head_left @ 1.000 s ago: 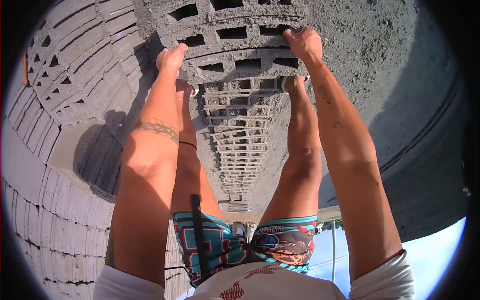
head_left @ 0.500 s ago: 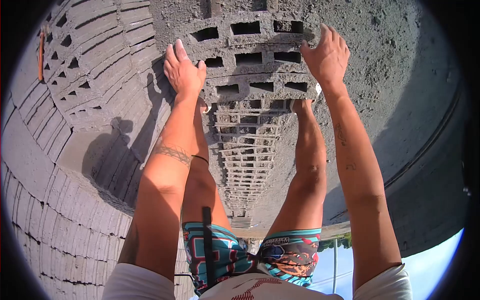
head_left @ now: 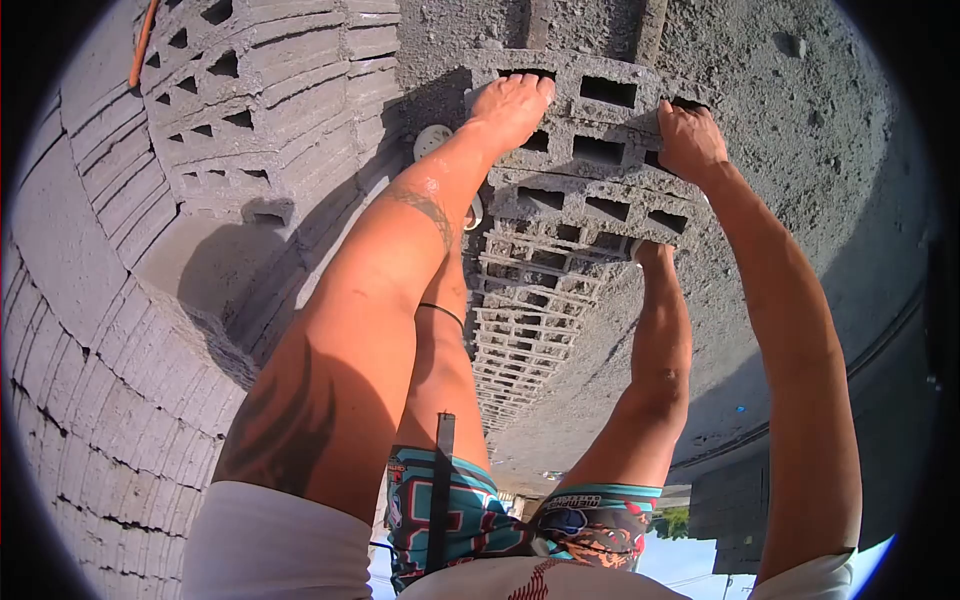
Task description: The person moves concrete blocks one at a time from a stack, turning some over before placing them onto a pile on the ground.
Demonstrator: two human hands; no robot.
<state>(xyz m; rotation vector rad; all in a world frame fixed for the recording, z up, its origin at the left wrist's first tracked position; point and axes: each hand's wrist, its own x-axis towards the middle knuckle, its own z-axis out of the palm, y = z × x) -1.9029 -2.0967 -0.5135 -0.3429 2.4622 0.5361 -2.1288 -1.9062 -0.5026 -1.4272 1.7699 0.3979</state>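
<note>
A grey hollow concrete block (head_left: pixel 568 88) lies at the far end of a row, its rectangular holes facing up. My left hand (head_left: pixel 512 105) is closed on its left end, fingers curled into the left hole. On the other end, my right hand (head_left: pixel 690 142) is closed with its fingers in the right hole. A second hollow block (head_left: pixel 566 148) sits against it on the near side, and a third block (head_left: pixel 574 204) lies nearer to my feet. My fingertips are hidden inside the holes.
Stacked concrete blocks (head_left: pixel 130 370) rise along the left, with an orange rod (head_left: pixel 143 45) at the top. A long row of blocks (head_left: pixel 530 325) runs back between my legs. Two narrow strips (head_left: pixel 650 30) lie beyond the far block on rough gravel ground (head_left: pixel 770 130).
Both hands have moved from beside and above the blocks onto the far block, and their fingers have closed into its end holes. The view has shifted, so the blocks appear farther right.
</note>
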